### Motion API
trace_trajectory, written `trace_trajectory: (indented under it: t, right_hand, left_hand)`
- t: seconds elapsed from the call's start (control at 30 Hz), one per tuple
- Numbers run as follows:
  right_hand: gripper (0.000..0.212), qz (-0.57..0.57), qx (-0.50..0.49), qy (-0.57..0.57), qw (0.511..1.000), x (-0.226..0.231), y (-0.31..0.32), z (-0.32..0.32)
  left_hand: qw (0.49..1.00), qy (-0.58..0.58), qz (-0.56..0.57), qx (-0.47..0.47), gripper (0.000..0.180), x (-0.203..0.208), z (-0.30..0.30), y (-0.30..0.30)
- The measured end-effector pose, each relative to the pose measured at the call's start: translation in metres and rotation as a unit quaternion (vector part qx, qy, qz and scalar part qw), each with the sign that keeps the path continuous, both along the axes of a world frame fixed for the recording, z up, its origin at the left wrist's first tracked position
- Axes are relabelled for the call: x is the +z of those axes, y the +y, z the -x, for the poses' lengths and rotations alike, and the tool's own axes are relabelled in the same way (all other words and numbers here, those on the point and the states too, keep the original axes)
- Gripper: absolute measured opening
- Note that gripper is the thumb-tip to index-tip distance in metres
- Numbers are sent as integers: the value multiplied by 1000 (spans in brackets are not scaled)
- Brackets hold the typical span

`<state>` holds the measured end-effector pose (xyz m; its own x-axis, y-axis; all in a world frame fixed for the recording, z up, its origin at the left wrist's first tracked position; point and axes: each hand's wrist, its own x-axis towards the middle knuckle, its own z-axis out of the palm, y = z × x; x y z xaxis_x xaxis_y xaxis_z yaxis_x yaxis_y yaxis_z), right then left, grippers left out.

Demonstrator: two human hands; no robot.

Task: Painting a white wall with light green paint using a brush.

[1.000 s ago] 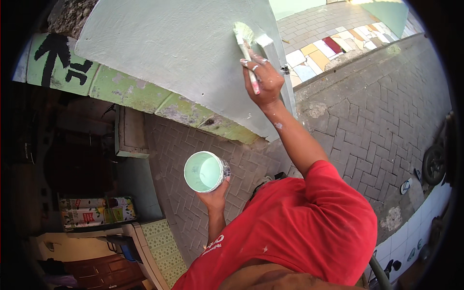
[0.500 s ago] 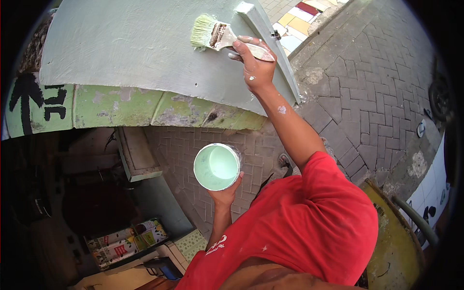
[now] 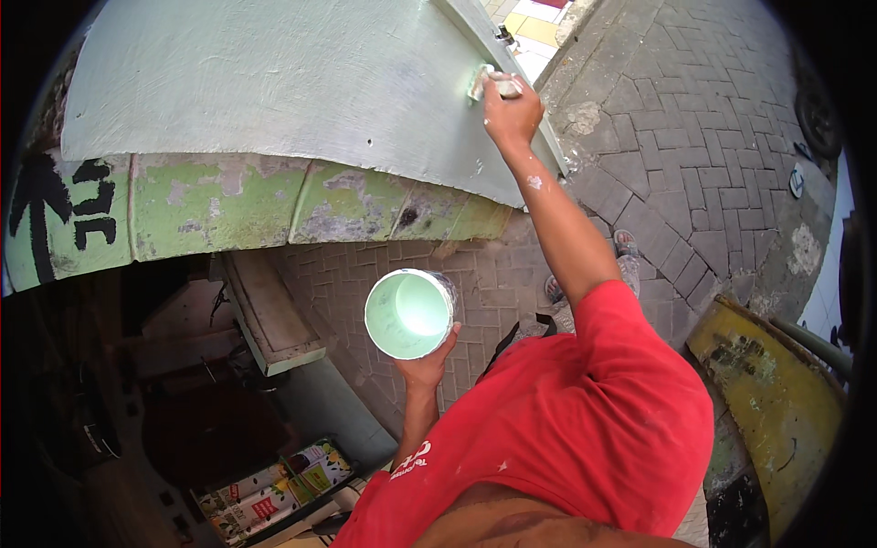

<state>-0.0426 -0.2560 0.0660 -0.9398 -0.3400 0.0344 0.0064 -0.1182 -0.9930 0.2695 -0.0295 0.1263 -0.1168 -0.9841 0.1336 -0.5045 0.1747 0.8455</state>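
My right hand [image 3: 513, 111] grips a paintbrush [image 3: 481, 83] and presses its bristles against a pale grey-green panel [image 3: 265, 82], close to the raised strip along the panel's right side. Dabs of white paint mark the hand and forearm. Lower down, my left hand [image 3: 427, 363] is wrapped round the underside of a white paint bucket [image 3: 408, 315], whose open top faces up. Pale mint-green paint shows inside it. Most of the left fingers are hidden behind the bucket.
Below the panel runs a peeling green wall band [image 3: 219, 205] with black painted marks. Herringbone paving [image 3: 676, 164] spreads to the right. A worn yellow board [image 3: 758, 402] leans at lower right; a wooden ledge [image 3: 274, 310] and colourful packets [image 3: 274, 498] lie at lower left.
My right hand has carried the brush rightward, from in front of the panel's middle to beside its raised strip. The bucket stays in my left hand at nearly the same place.
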Motion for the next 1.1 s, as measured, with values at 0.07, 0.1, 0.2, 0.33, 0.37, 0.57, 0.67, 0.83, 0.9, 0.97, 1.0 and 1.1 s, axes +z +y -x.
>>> trace_trajectory:
  t: [0.07, 0.1, 0.2, 0.33, 0.37, 0.57, 0.67, 0.83, 0.9, 0.97, 1.0, 1.1]
  right_hand:
    - [26, 97, 0, 56, 994, 75, 1, 10]
    - [22, 143, 12, 74, 987, 106, -1, 14]
    - [13, 272, 72, 30, 959, 161, 1, 33]
    - [17, 392, 125, -158, 898, 111, 4, 31]
    - [20, 367, 123, -203, 899, 67, 3, 27]
    - [21, 158, 13, -327, 932, -156, 13, 16]
    - [25, -190, -25, -91, 977, -150, 11, 24]
    - [25, 58, -7, 41, 997, 40, -5, 14]
    - [23, 196, 26, 41, 979, 107, -4, 19]
    - [20, 329, 83, 12, 940, 154, 1, 28]
    - [18, 394, 103, 0, 913, 174, 7, 27]
    - [14, 402, 118, 69, 905, 191, 27, 31]
  left_hand:
    - [1000, 10, 16, -20, 66, -3, 1, -3]
    - [1000, 12, 17, -21, 66, -3, 3, -4]
    - [999, 50, 0, -11, 66, -3, 8, -4]
    - [999, 44, 26, 5, 66, -4, 14, -5]
    - [998, 49, 38, 2, 66, -4, 16, -4]
    - [999, 35, 20, 4, 69, 4, 20, 0]
    - [999, 33, 35, 5, 68, 1, 17, 1]
    - [998, 41, 43, 16, 74, -1, 15, 3]
    - [999, 18, 40, 21, 82, -6, 12, 1]
    - [999, 34, 36, 22, 81, -12, 10, -1]
    - [998, 39, 38, 33, 81, -11, 11, -1]
    - [995, 78, 55, 38, 80, -3, 23, -4]
